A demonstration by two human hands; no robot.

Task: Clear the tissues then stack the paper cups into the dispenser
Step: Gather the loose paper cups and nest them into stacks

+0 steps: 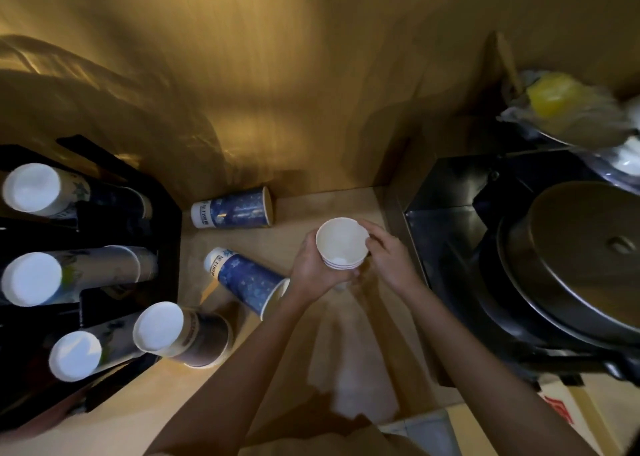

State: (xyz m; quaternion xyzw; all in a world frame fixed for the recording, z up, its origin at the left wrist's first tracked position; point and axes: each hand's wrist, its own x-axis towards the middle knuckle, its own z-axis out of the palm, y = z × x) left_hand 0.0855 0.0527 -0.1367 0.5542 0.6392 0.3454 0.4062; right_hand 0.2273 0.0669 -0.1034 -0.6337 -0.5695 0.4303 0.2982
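Left hand (308, 265) wraps nested cups (341, 244); right hand (384, 251) pinches rim, steadying stack upright for dispenser (104, 275).

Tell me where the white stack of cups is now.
The white cup stack is at centre of the head view, held between the left hand and right hand, right of a lying blue cup.

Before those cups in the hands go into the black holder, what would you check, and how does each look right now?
1. Small stack of cups held by both hands: ok, left hand, right hand.
2. Cups nested straight: ok, rims line up.
3. Free slot in the black dispenser: cannot tell.
4. Counter cleared of loose cups: not ok, two blue cups lie on their sides.
5. Tissues cleared: cannot tell.
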